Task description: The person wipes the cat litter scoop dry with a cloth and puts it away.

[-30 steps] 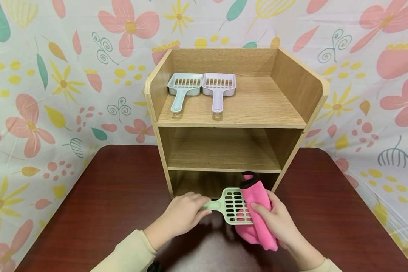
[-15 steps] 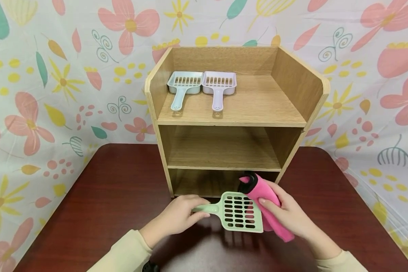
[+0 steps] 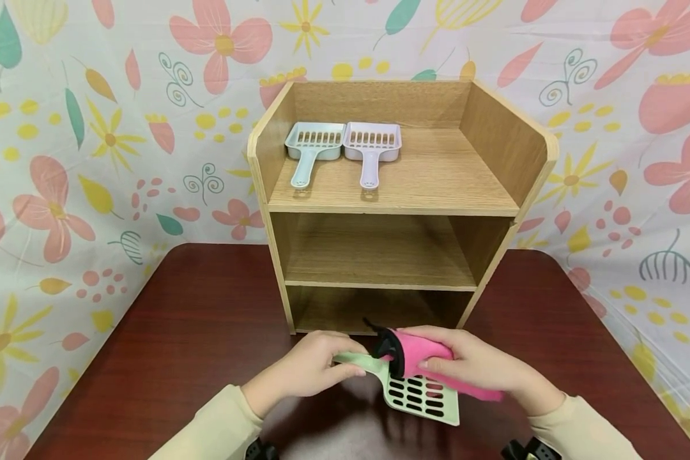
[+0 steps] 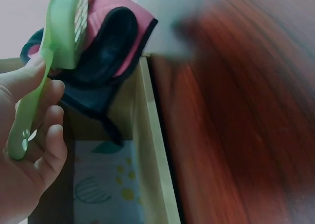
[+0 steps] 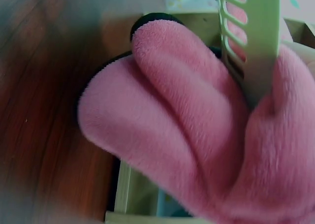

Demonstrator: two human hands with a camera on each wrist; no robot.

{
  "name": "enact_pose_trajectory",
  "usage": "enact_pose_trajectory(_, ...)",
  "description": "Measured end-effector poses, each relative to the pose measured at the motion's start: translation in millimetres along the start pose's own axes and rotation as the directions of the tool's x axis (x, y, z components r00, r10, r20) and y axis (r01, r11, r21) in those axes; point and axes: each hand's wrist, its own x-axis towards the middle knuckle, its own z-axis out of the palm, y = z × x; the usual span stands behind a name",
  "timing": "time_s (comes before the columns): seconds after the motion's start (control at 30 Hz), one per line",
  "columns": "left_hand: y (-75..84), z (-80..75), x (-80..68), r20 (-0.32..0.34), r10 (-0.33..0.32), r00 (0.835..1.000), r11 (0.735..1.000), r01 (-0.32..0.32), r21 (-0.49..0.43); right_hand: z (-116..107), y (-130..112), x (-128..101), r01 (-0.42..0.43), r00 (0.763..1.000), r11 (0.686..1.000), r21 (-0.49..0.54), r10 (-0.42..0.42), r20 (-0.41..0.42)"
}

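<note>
My left hand (image 3: pixel 307 370) grips the handle of a pale green slotted litter scoop (image 3: pixel 378 367) above the table. In the left wrist view, thumb and fingers close round the handle of the scoop (image 4: pixel 61 37). My right hand (image 3: pixel 471 359) holds a bunched pink cloth (image 3: pixel 420 350) with black edging, folded over the scoop's upper side near the handle. The scoop's head tilts down toward the right, its slotted end showing below the cloth. In the right wrist view the fluffy cloth (image 5: pixel 167 111) wraps both sides of the scoop's edge and mostly hides the hand.
Behind the hands stands a wooden shelf unit (image 3: pixel 391 209) on the dark red table (image 3: pixel 207 319). A light blue scoop (image 3: pixel 305 167) and a lilac scoop (image 3: pixel 370 167), each in a matching tray, sit side by side at the left of its top shelf. A flowered curtain (image 3: pixel 115 211) hangs behind.
The cloth has moved left along the scoop, from its far end toward the handle, with the right hand. The scoop's head has tilted downward; the left hand keeps its grip.
</note>
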Motion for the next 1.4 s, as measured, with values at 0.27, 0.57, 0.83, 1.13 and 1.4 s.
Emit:
enact_pose_trajectory(0.27,5.8,1.1,5.3,0.051,0.006,0.999,0.995,-0.011,0.096,14,-11,18,-0.032,0.999,0.967,-0.253,0.023,-0.039)
enact_pose_trajectory(0.57,-1.4,5.3,5.0,0.041,-0.071,0.997,0.988,0.064,0.140,24,-13,24,-0.158,0.965,0.803,-0.574,0.004,-0.261)
enact_pose_trajectory(0.83,-6.3,3.2,2.3,0.006,-0.036,0.999,0.985,0.034,0.166,18,-11,18,-0.265,0.938,0.784,-0.561,0.075,-0.339)
enact_pose_trajectory(1.13,-11.8,-0.1,-1.7,-0.021,-0.044,0.999,0.988,0.046,0.148,7,-4,7,-0.305,0.919,0.804,-0.510,0.109,-0.379)
enact_pose_trajectory(1.4,-6.6,-2.6,-0.3,0.017,-0.045,0.999,0.994,0.043,0.101,7,2,10,-0.189,0.961,0.877,-0.443,0.071,-0.269)
